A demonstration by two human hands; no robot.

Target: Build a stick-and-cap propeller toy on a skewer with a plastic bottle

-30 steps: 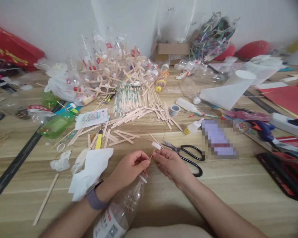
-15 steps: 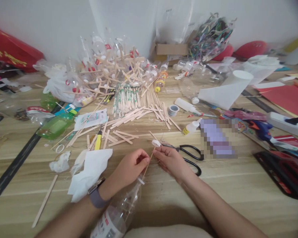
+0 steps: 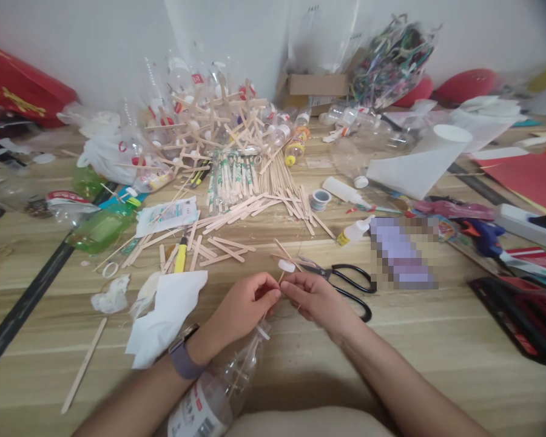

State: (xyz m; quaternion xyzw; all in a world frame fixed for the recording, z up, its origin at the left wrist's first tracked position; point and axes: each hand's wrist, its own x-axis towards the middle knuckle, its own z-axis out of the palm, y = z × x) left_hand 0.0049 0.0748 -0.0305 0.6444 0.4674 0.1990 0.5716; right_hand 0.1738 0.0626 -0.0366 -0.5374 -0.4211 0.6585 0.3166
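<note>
1. We see the left hand [image 3: 248, 305] with its grip closed on a thin wooden stick [image 3: 282, 276], near a white cap [image 3: 286, 266].
2. We see the right hand [image 3: 316, 297] pinching the same stick, just below the cap; we cannot see the exact contact.
3. We locate the clear bottle [image 3: 241, 373] tilted beneath the left forearm, its neck toward both hands.
4. We find black-handled scissors [image 3: 326, 273] on the table [image 3: 300, 388], just beyond the right hand.
5. We note white paper [image 3: 166, 309] beside the left wrist.
</note>
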